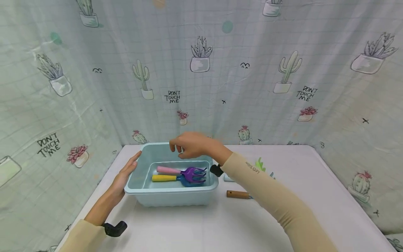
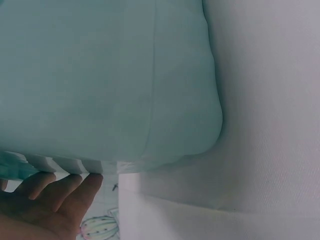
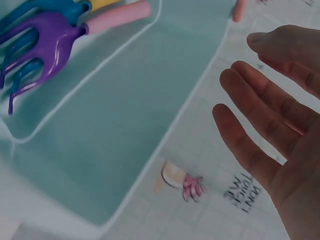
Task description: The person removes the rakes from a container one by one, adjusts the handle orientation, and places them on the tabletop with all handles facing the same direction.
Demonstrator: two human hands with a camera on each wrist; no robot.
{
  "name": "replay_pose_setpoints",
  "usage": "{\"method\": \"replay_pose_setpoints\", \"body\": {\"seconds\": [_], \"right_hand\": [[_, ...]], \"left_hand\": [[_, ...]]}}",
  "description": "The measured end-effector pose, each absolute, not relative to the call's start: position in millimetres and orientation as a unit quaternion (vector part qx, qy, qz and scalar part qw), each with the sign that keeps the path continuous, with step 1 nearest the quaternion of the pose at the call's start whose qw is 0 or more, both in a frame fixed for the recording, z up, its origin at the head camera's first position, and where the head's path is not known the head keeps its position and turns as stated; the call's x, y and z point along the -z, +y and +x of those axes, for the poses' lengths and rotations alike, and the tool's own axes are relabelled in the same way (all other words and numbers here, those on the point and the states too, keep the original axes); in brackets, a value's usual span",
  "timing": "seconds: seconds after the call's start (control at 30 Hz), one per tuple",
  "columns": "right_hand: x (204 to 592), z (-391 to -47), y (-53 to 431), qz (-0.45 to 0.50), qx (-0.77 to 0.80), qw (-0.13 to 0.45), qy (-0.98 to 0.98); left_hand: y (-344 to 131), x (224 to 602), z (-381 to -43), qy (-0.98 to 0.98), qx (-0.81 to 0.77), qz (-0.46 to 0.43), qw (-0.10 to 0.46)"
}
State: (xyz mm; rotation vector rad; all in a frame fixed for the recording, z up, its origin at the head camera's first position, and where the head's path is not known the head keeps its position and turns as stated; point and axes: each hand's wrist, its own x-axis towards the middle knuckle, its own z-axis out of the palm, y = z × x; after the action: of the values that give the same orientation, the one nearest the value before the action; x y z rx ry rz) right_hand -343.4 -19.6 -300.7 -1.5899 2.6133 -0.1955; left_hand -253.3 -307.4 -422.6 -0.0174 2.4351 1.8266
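Observation:
A pale blue plastic basin (image 1: pixel 173 199) stands on the white table. Along its left side lies my left hand (image 1: pixel 121 180), with straight fingers (image 2: pixel 82 195) against the outer wall. Inside the basin are two small hand forks side by side: a purple fork (image 1: pixel 190 173) with a pink handle and a blue fork (image 1: pixel 165 178) with a yellow handle. The purple tines partly cover the blue ones. Above the basin's back part hovers my right hand (image 1: pixel 195 145), loosely bent and holding nothing; its spread fingers show in the right wrist view.
Right of the basin lies a tool with a brown wooden handle (image 1: pixel 237 194), its far end hidden by my right sleeve (image 1: pixel 267 185). A green leaf-like piece (image 1: pixel 259 163) and a light blue piece (image 1: pixel 228 178) show behind that sleeve. Plant-printed cloth (image 1: pixel 220 84) surrounds the table's back and sides.

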Motion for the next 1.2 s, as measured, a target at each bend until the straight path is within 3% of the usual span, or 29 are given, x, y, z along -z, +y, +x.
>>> {"method": "replay_pose_setpoints", "body": {"seconds": [0.27, 0.63, 1.2], "right_hand": [[329.6, -362.4, -55.2, -0.518, 0.078, 0.070, 0.849], [361.5, -381.9, -74.7, -0.450, 0.133, 0.186, 0.863], [402.7, -380.0, -87.7, -0.395, 0.109, 0.231, 0.882]], "left_hand": [[-306.3, 421.5, -254.8, 0.798, -0.601, -0.005, 0.047], [-306.3, 417.7, -258.4, 0.800, -0.597, -0.012, 0.056], [-308.4, 421.0, -253.2, 0.791, -0.610, -0.010, 0.049]]}}
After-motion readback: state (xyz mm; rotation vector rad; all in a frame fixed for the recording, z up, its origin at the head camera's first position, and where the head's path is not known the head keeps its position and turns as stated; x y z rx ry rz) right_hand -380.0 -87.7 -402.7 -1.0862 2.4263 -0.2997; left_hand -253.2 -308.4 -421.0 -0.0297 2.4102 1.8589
